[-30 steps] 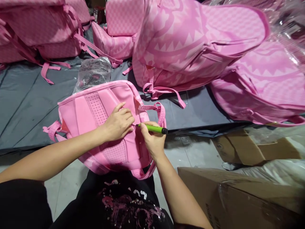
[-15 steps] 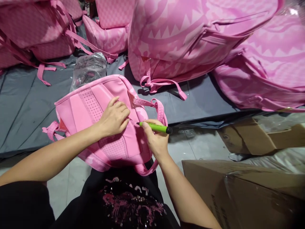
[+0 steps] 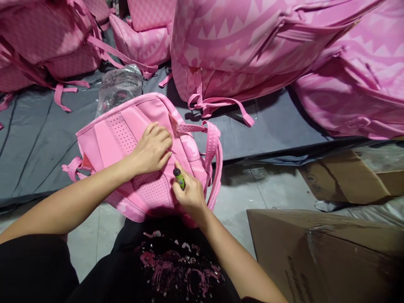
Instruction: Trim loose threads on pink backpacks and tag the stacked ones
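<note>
A pink backpack (image 3: 121,113) lies with its padded back panel up, resting partly on the grey-covered table and partly near my lap. My left hand (image 3: 153,147) is on this panel, fingers bent and closed on its fabric near the middle seam. Just to the right, my right hand (image 3: 190,191) grips a green marker (image 3: 179,180) with a black end. The marker stands with that end toward me; its lower end is hidden by the hand. Pink shoulder straps (image 3: 213,147) loop off the bag's right side.
Large pink backpacks (image 3: 240,50) stand along the back of the table (image 3: 34,130), with more at left (image 3: 38,33) and right (image 3: 362,97). A clear plastic bag (image 3: 120,86) lies behind my backpack. Cardboard boxes (image 3: 315,252) sit on the floor at right.
My right hand has moved left and slightly down over the back panel, turning the marker from lying sideways to upright. My left hand stays in place on the panel.
</note>
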Motion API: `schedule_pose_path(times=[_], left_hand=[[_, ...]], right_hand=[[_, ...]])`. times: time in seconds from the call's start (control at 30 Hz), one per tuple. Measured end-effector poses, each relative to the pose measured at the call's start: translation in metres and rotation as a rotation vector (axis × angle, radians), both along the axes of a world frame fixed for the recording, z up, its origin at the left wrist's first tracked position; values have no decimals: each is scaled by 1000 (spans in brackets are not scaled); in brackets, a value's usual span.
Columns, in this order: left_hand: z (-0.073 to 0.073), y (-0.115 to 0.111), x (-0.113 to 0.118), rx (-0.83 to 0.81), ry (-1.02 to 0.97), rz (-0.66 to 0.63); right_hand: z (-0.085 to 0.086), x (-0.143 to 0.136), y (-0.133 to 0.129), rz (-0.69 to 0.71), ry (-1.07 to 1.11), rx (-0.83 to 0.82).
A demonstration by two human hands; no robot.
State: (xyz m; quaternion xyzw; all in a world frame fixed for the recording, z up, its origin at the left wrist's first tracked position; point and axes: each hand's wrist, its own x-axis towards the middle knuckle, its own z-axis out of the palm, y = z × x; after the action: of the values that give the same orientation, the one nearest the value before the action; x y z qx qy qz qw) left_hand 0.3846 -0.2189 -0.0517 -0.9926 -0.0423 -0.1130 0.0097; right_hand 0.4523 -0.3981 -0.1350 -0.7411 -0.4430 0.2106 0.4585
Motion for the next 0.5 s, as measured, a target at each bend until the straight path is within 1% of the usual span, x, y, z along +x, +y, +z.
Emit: schedule_pose_path(times=[0.07,0.13,0.17,0.23,0.3,0.33,0.4,0.5], left_hand=[[-1,1,-1,-19,2,-4],[-1,1,-1,-16,9,-7],[-1,2,-1,-11,16,-8],[1,3,0,-3,28,-11],[5,6,0,-2,51,-26],[9,8,0,0,69,-41],[17,14,2,35,119,-66],[28,25,5,166,186,-48]], right_hand=[[0,-1,0,-7,9,22],[1,-2,2,-22,100,41],[3,-2,4,-36,190,43],[7,-2,6,-67,439,40],[11,-1,8,-95,678,61],[13,0,8,-104,754,80],[15,1,7,-119,812,104],[14,4,5,-136,850,121]])
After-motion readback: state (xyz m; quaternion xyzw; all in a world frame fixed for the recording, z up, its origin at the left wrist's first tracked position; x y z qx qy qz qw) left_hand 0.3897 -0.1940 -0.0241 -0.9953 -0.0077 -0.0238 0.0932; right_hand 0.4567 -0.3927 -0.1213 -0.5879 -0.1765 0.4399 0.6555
